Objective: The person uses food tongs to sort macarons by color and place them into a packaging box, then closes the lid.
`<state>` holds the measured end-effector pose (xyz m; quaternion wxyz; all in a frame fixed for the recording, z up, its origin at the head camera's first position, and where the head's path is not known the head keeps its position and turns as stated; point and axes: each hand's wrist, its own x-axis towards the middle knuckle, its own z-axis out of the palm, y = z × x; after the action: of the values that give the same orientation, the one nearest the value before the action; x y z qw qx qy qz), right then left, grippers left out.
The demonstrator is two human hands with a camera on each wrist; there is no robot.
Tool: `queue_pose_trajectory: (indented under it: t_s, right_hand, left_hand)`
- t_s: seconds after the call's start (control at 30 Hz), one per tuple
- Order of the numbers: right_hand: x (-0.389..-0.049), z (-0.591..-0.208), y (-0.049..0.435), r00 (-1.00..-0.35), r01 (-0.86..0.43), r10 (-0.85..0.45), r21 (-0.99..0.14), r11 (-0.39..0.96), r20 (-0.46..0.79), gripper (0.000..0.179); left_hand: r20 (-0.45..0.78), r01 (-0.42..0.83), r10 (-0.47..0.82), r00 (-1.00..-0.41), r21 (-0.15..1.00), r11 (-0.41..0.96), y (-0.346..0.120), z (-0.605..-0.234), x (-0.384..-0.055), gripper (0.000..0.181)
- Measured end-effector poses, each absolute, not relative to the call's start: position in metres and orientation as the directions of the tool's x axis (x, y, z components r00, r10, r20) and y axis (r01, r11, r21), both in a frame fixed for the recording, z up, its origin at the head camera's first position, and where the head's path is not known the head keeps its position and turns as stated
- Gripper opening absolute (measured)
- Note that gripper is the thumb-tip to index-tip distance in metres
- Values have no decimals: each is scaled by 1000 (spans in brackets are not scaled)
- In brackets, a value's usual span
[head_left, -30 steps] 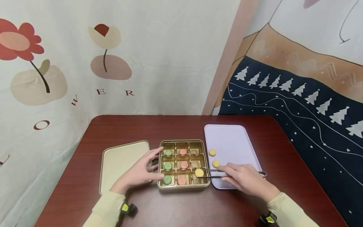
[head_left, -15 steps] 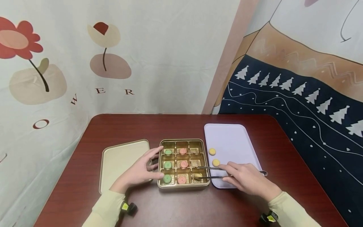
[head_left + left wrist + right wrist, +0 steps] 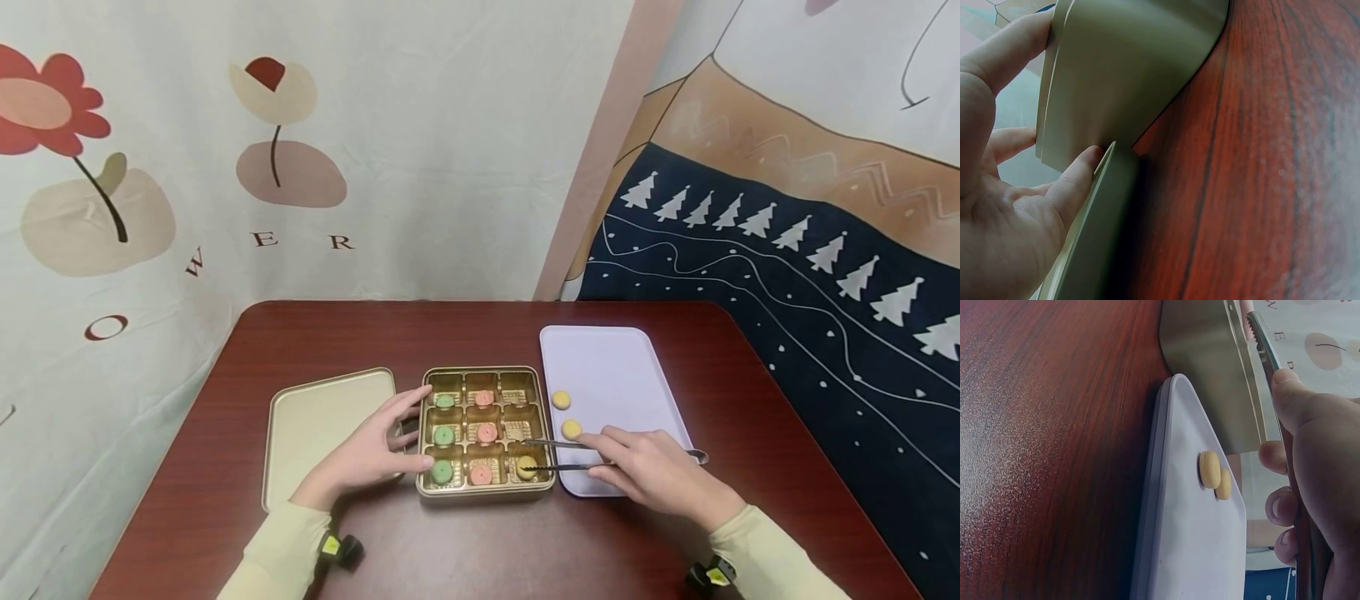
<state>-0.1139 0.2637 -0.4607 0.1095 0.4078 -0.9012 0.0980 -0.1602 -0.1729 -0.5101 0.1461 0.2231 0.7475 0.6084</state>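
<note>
My right hand (image 3: 656, 471) grips a pair of metal tongs (image 3: 581, 468), whose tips are spread apart over the front right compartment of a gold tin (image 3: 483, 493). A yellow macaron (image 3: 525, 461) lies in that compartment, partly behind one tong tip. Green macarons (image 3: 442, 472) fill the left column and pink macarons (image 3: 481, 475) the middle one. My left hand (image 3: 367, 442) touches the tin's left side with spread fingers; in the left wrist view, a fingertip also meets the lid's edge. Two yellow macarons (image 3: 1210, 470) rest on a lilac tray (image 3: 615, 367).
The tin's lid (image 3: 322, 433) lies on the table at left, partly beneath my left hand. At right the tray stands close beside the tin. A dark red wooden table (image 3: 480, 550) bears everything, with printed curtains (image 3: 450, 150) hanging behind its far edge.
The yellow macaron was held between the tong tips above the front right compartment. It has dropped into that compartment, and the tong tips have spread. My left hand stays put.
</note>
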Motion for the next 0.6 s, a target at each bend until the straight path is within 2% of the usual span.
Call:
queue_pose_trajectory:
  t_s: [0.33, 0.6]
  right_hand:
    - [-114, -459, 266, -635, -761, -715, -75, 645, 294, 43]
    - [-113, -451, 276, -716, -688, -647, -107, 717, 262, 45]
  left_hand:
    - [62, 167, 515, -855, 973, 159, -172, -510, -160, 106]
    - [62, 162, 515, -855, 975, 152, -173, -509, -160, 107]
